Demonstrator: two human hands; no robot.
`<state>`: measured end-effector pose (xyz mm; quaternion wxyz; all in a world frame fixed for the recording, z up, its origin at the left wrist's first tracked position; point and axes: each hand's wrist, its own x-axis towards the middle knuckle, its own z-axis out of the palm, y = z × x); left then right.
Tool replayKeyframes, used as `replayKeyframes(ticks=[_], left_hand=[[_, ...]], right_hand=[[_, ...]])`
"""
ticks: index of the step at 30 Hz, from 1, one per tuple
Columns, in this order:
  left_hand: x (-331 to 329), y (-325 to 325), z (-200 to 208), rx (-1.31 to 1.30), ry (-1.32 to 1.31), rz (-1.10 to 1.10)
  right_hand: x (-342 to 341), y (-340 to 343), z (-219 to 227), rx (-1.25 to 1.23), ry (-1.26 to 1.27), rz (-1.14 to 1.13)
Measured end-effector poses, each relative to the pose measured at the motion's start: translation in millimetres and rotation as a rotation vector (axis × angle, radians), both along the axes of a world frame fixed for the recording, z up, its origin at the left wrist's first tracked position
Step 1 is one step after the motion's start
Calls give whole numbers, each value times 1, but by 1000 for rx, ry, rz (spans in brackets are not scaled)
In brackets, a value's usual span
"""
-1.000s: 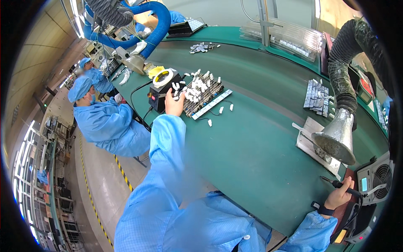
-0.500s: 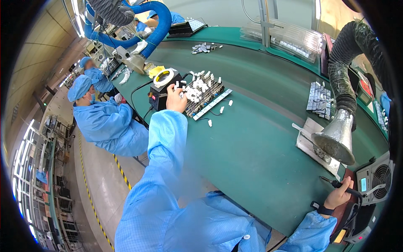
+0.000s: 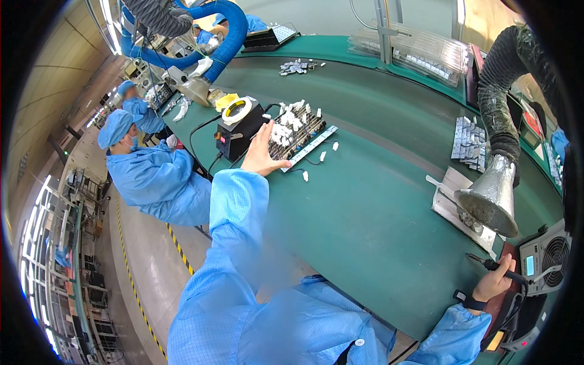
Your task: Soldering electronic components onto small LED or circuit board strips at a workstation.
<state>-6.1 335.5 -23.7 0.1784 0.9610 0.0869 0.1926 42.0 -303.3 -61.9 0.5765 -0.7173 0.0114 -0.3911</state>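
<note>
My left hand (image 3: 260, 154) is at the near left end of a row of circuit boards (image 3: 298, 145) crowded with white connectors (image 3: 291, 121). Its thumb and fingers are spread apart with nothing between them; whether they touch the boards I cannot tell. A pale strip with a row of dots (image 3: 311, 148) runs along the boards' right side. At the bench's right end, my right hand (image 3: 494, 282) is closed around the dark handle of a soldering iron (image 3: 486, 263), its tip pointing left. A soldering station (image 3: 541, 258) with a lit display stands beside that hand.
A black box (image 3: 240, 131) carrying a tape roll (image 3: 236, 111) stands left of the boards. A metal fume hood (image 3: 490, 198) hangs over a pale tray (image 3: 447, 198) at right. More boards (image 3: 468, 144) lie behind it. A co-worker in blue (image 3: 152, 170) sits at left.
My left hand has gone from closed fingers at the white connectors to spread fingers, a little lower at the near end of the boards. My right hand still grips the soldering iron.
</note>
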Motion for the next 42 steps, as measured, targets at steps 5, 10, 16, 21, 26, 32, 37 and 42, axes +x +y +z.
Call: replayKeyframes(ticks=[5,10,16,21,26,32,37,42], left_hand=[[-1,-22,7,179,123,75],[7,-26,6,92,7,139],[23,-30,-6,50,-138,142],[29,-24,-18,95,-223,125],[29,-22,-21,66,-197,99],[22,-9,-19,45,-155,52],[25,-30,-3,11,-121,138],[43,-35,-1,26,-90,280]], right_hand=[[0,-1,0,-8,5,5],[0,-4,-3,-29,9,19],[1,-3,-4,-12,10,14],[1,-5,-5,-27,2,27],[0,-6,-5,-21,1,24],[1,-5,-5,-20,-12,36],[-1,-5,-4,-36,-6,25],[-2,-2,-2,-31,4,17]])
